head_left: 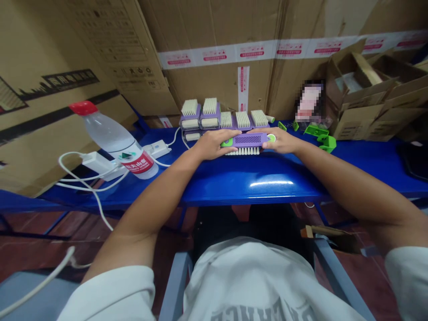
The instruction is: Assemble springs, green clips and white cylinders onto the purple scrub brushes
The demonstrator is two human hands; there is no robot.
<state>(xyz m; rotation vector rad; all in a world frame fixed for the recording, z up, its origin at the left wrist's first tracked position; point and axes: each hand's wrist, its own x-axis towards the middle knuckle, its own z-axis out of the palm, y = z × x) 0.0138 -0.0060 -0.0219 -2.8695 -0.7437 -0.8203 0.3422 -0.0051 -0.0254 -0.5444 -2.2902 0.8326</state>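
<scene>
- Brush (247, 140), purple with green ends, lies between the two hands at 12 o'clock from the wearer, pale bristles (245, 151) facing 6 o'clock over the blue worktop (234, 183).
- From my end I see the left hand (212, 145) closed round its 9 o'clock end, thumb on the near side; the right hand (286, 140) pinches the 3 o'clock end, fingers bent, thumb in front.
- I judge the step in hand to be two-handed work on this one brush; the next move calls for even pressure at both ends, clear of the bristled pieces (210, 107) at 11 o'clock.
- I cannot tell whether the brush touches the worktop, nor what the fingertips behind it press on.
- Hands and brush partly cover the nearer bristled pieces.
- Pixels mask something at 2 o'clock from the brush, and a dark object (414, 158) far out at 3 o'clock is cut off, so I leave it unnamed.
</scene>
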